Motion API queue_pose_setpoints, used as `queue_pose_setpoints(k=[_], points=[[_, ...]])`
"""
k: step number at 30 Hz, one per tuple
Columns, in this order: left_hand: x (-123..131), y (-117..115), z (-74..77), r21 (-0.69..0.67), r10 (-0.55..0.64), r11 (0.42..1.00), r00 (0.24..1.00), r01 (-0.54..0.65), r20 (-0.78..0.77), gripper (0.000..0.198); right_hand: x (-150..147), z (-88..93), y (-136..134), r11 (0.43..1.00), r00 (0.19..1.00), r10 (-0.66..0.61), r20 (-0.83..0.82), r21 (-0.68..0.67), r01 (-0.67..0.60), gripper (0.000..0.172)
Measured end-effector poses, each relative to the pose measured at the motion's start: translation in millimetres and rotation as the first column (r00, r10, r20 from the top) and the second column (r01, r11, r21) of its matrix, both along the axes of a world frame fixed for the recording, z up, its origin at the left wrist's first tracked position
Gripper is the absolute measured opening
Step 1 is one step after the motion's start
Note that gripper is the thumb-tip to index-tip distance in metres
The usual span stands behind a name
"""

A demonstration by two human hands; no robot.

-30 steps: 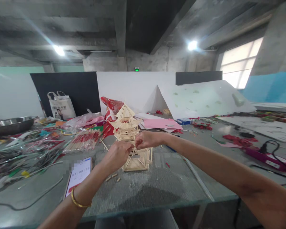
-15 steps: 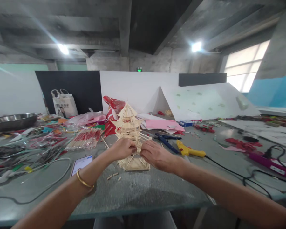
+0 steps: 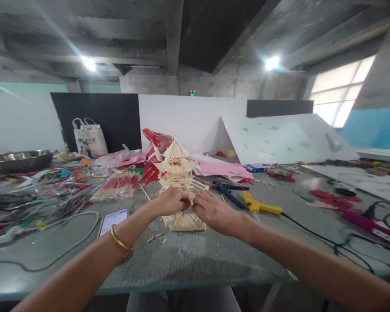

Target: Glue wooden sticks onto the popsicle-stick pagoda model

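Observation:
A pagoda model built of thin wooden sticks [image 3: 176, 166] stands upright on the grey table [image 3: 182, 255]. My left hand [image 3: 173, 201] is closed in a pinch at the near side of its middle tiers. Facing it from the right, my right hand [image 3: 211, 208] is also closed, its fingertips almost meeting those of the left. Whatever lies between the fingertips is too small or hidden to make out. Both hands cover part of the model's middle. Short cut stick pieces [image 3: 154, 237] lie on the table in front of it, left of the base.
Left of my arm lies a phone [image 3: 114, 221], with bagged sticks [image 3: 118, 185] behind it. To the right are blue-handled pliers [image 3: 230, 195] and a yellow glue gun [image 3: 261, 205] trailing a black cord. A metal bowl [image 3: 21, 161] sits far left, a purple power strip [image 3: 375, 227] far right.
The whole view has shifted slightly, so things sit a little farther right. Both hands keep nearly the same place and pinch at the pagoda model.

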State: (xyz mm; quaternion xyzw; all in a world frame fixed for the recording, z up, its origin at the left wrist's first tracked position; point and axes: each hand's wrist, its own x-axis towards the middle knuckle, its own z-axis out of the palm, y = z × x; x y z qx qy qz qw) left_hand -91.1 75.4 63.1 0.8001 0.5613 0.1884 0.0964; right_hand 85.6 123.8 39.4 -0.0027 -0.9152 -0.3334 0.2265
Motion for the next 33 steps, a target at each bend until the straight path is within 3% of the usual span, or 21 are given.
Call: queue_pose_setpoints(k=[22, 33], points=[[-1.8, -1.4, -1.1, 0.038, 0.001, 0.999, 1.0, 0.0, -0.027, 0.018, -9.6, 8.5, -5.1, 0.998, 0.998, -0.054, 0.027, -0.027, 0.055, 0.027], [-2.3, -3.0, -1.1, 0.05, 0.006, 0.999, 0.999, -0.004, -0.037, 0.018, -15.5, 10.6, -7.8, 0.987, 0.991, -0.124, 0.056, -0.094, 0.129, 0.018]])
